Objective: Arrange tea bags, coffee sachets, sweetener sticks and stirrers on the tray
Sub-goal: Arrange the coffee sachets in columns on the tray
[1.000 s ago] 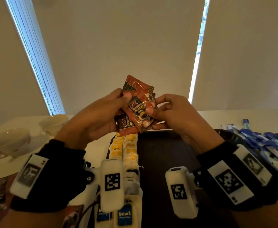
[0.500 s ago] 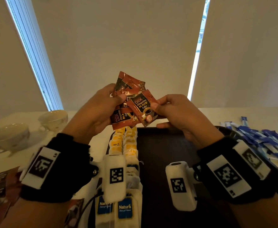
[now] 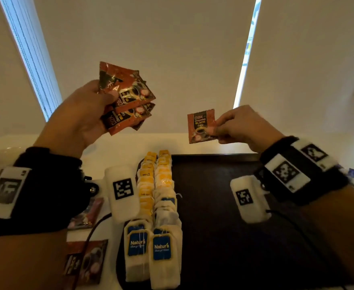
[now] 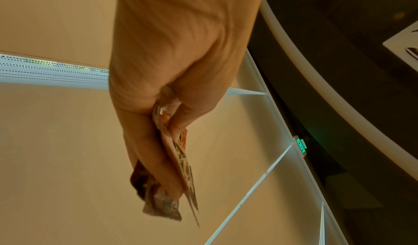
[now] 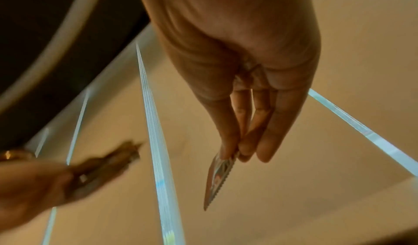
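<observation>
Left hand, raised above the table's left side, grips a fanned bunch of red coffee sachets between thumb and curled fingers. The left wrist view shows the same bunch edge-on in the closed fingers. Right hand pinches a single coffee sachet by its right edge — thumb against fingertips, label facing the camera — held in the air above the far edge of the dark tray. The two hands are well apart. Two rows of tea bags lie along the tray's left side. More sachets rest on the table, left of the tray.
</observation>
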Demonstrator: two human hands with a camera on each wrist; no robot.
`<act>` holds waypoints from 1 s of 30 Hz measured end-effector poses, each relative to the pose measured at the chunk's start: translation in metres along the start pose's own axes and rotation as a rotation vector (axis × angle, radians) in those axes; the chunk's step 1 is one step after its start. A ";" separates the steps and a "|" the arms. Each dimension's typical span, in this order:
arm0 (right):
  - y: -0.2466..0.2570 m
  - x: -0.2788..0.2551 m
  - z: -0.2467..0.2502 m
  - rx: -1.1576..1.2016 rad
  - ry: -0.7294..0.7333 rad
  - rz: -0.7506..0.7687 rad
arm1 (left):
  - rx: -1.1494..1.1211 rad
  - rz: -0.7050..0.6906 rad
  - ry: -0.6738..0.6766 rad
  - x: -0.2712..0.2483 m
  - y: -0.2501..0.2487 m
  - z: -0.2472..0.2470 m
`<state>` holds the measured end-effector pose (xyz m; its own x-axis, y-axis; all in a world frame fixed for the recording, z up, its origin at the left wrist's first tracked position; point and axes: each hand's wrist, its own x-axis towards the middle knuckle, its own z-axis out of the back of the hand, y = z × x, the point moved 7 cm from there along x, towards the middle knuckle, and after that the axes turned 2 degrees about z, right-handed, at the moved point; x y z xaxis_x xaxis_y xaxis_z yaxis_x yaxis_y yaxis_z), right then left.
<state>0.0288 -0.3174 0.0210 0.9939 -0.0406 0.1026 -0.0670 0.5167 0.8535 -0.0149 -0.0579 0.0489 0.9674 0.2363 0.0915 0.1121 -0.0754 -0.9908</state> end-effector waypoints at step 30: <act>-0.067 0.074 -0.091 -0.231 0.404 -0.361 | 0.099 0.015 0.051 0.007 0.013 -0.009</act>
<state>0.1146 -0.2768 -0.0748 0.9080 0.0570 -0.4151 0.2576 0.7054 0.6604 -0.0049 -0.0664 0.0372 0.9795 0.1856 0.0786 0.0765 0.0182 -0.9969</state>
